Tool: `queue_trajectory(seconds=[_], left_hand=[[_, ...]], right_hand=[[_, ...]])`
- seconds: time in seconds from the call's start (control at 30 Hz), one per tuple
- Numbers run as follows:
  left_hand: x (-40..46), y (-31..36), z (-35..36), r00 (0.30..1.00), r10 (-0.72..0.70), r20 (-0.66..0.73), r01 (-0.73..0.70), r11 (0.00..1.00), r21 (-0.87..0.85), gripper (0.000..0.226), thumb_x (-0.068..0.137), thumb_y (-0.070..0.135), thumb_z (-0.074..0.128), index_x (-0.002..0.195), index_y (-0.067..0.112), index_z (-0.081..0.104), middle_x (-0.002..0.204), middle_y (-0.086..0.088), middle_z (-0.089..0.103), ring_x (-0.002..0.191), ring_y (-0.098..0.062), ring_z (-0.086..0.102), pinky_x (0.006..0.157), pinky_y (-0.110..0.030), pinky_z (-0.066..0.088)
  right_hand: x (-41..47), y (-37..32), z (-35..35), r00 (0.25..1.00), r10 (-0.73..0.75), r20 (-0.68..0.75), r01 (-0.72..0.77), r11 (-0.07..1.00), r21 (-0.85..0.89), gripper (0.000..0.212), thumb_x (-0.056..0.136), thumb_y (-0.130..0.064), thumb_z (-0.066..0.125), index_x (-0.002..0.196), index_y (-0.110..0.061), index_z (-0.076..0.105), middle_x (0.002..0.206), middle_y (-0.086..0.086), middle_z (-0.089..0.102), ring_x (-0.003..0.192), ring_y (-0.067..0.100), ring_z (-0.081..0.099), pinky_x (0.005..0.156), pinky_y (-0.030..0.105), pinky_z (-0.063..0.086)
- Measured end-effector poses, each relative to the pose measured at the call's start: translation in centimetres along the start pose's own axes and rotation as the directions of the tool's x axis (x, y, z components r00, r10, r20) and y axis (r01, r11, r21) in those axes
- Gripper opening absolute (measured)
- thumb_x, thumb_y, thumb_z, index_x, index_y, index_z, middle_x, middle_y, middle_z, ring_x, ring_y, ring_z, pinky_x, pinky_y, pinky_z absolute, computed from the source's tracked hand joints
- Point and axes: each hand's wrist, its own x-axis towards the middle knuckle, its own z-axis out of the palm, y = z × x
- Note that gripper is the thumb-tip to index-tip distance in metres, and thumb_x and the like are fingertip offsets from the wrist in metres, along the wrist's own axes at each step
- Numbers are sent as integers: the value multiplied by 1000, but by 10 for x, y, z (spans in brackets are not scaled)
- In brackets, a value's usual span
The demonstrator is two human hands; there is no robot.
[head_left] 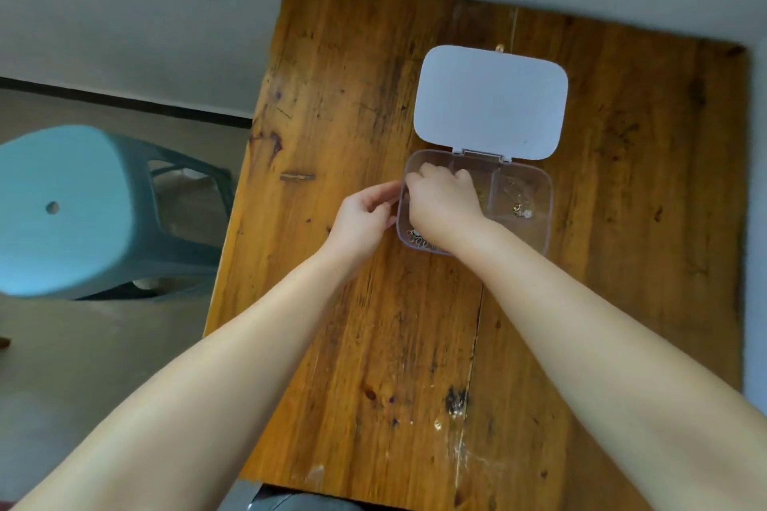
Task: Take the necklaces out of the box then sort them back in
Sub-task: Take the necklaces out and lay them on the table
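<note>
A clear plastic box [539, 239] with several compartments lies on the wooden table, its white lid [492, 102] flipped open toward the far side. A gold necklace [516, 201] rests in the right compartment. A silver chain [417, 239] lies in the near left compartment. My left hand [365, 216] touches the box's left wall with its fingertips. My right hand [442, 199] reaches down into the far left compartment with fingers curled; what its fingertips hold is hidden.
The wooden table [373, 344] has a worn, stained top. A light blue plastic stool [62, 212] stands on the floor to the left of the table. A wall runs behind the table's far edge.
</note>
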Motion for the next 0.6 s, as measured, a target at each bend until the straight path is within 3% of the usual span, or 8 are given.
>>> queue_trajectory(seconds=[0.23,0.47,0.6], left_hand=[[-5,2,-2,1000,-9,24,9,1000,9,43,92,-1,35,128,11,53,128,-4,59,117,-9,54,99,-29,46],[-9,3,-2,997,-2,71,2,1000,-8,39,93,7,36,124,18,57,107,16,64,97,11,59,85,-14,50],[-11,3,-2,994,-9,110,11,1000,-25,42,94,5,33,127,16,56,124,-1,63,113,-7,58,99,-28,46]], right_hand=[[-4,-3,3,998,58,36,-61,996,71,32,92,-23,45,121,-9,52,122,14,55,114,33,49,90,43,36],[-4,-2,10,999,46,-29,-43,995,95,31,89,-15,55,119,-9,51,118,14,55,112,33,50,89,43,38],[-5,5,0,999,38,-28,-29,960,279,12,91,-16,52,102,-13,56,107,11,59,101,32,55,86,43,42]])
